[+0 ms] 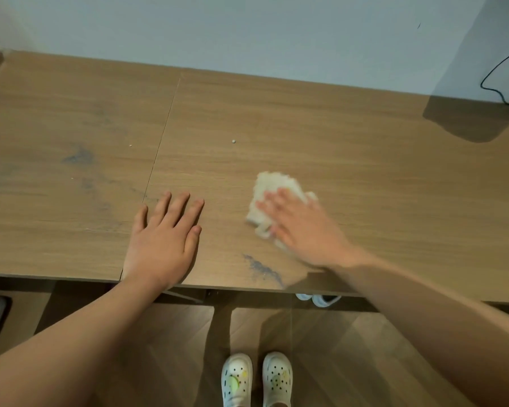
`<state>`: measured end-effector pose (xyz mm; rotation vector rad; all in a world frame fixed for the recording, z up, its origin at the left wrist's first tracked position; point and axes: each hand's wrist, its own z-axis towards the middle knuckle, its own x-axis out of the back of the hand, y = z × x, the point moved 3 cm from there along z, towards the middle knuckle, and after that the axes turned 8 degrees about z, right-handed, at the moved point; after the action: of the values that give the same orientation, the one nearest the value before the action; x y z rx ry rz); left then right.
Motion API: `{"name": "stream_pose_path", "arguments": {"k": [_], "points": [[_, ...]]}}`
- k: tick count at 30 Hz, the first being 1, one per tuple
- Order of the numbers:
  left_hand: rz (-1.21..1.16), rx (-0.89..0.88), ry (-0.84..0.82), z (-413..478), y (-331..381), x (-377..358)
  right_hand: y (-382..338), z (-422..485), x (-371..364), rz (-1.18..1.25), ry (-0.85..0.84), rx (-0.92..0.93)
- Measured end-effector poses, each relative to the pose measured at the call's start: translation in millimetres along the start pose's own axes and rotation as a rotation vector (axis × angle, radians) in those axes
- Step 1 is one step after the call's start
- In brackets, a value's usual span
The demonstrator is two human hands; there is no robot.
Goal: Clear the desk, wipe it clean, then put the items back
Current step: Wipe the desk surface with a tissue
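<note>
Both forearms reach in from below me, over white clogs (256, 378) on the floor: wiping under way.

From my head view, my left hand (163, 235) lies flat and spread on the bare counter (365, 160), holding nothing, just bracing near the front edge. My right hand (300, 227) is blurred, fingers extended and pressed flat on a pale crumpled cloth (272, 188), pinning it rather than gripping it. I judge the cloth soft, light and limp, best driven under a flat palm. Greyish smears (262, 268) sit near the front edge, between the hands, and two crumbs (233, 141) lie farther back, all unwiped. A black cable (503, 69) hangs at far right.
</note>
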<state>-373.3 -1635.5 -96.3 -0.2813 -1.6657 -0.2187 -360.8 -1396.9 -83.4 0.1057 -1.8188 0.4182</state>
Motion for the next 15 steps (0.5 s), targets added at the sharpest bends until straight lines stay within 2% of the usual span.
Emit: {"name": "stream_pose_path", "arguments": {"k": [3,5,7,10,12,14,15], "points": [[0.01,-0.002,0.006,-0.5,0.8,0.2,50.2,19.1,13.0,0.11,0.127,-0.35],[0.013,-0.006,0.01,-0.2,1.0,0.2,44.5,27.9,11.5,0.16,0.171,-0.445],[0.008,-0.008,0.015,-0.3,1.1,-0.1,12.4,24.3,3.8,0.134,0.146,-0.384],[0.036,-0.001,0.007,0.1,1.3,-1.8,-51.7,-7.6,-12.6,0.063,0.078,-0.067],[0.057,0.009,-0.01,0.6,1.7,-1.6,-67.4,-29.0,-16.6,0.069,-0.033,0.1],[0.047,0.016,-0.009,0.0,2.9,-0.3,-43.1,-35.7,-12.1,0.007,-0.075,0.126],[0.04,0.015,-0.004,-0.4,3.4,0.2,-19.0,-35.0,-8.7,-0.009,-0.035,0.048]]}}
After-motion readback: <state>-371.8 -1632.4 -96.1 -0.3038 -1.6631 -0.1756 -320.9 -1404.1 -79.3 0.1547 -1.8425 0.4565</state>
